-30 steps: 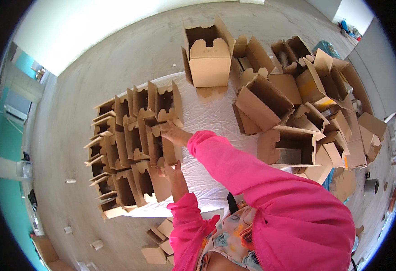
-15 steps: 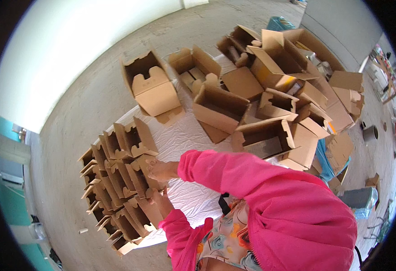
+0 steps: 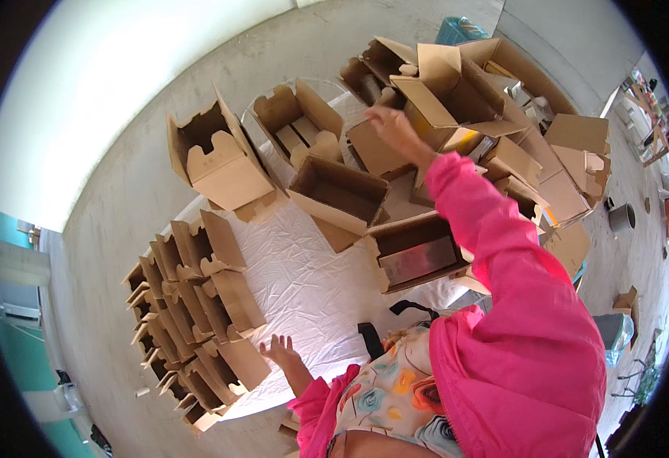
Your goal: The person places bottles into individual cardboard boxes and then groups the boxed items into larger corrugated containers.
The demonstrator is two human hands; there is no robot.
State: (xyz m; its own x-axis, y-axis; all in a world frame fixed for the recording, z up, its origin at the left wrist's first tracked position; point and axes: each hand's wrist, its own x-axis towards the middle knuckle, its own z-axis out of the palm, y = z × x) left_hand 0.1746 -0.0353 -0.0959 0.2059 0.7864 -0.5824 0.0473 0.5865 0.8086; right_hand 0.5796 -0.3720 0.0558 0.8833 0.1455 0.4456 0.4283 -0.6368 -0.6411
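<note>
Right hand [image 3: 390, 128] out at full reach, pink sleeve [image 3: 495, 252] stretched up and away from the body; fingers loosely curled, hovering at the edge of a folded cardboard box [image 3: 457, 91] in the far pile; contact or grip not resolvable, fingertips blend with brown flaps behind; cannot tell if closed on anything.

Left hand [image 3: 279, 350] low and close to the body, forearm short in view; palm down, fingers spread, released, holding nothing; sits on the white sheet [image 3: 311, 267] just beside the near end of the row of flat-folded box blanks [image 3: 197, 305].

Box blanks standing on edge in a packed row along the left of the sheet, leaning on each other; count not readable, rear ones hidden behind front ones.

Open assembled box [image 3: 338, 195] mid-sheet, tilted, mouth facing the camera; another open box with a dark inside [image 3: 415, 256] just right of it, partly covered by the sleeve; upright box with notched flaps [image 3: 220, 160] at the far left corner of the sheet; one more open box [image 3: 298, 122] beyond, inner dividers visible.

Far pile on the right: many boxes heaped at mixed angles, edges bent by the lens, individual boxes hard to separate; lower right part cut off by sleeve and shoulder.

Black strap [image 3: 384, 324] on the sheet near the torso, partly hidden by floral-print clothing [image 3: 384, 389]; grey concrete floor [image 3: 121, 214] around the sheet.
</note>
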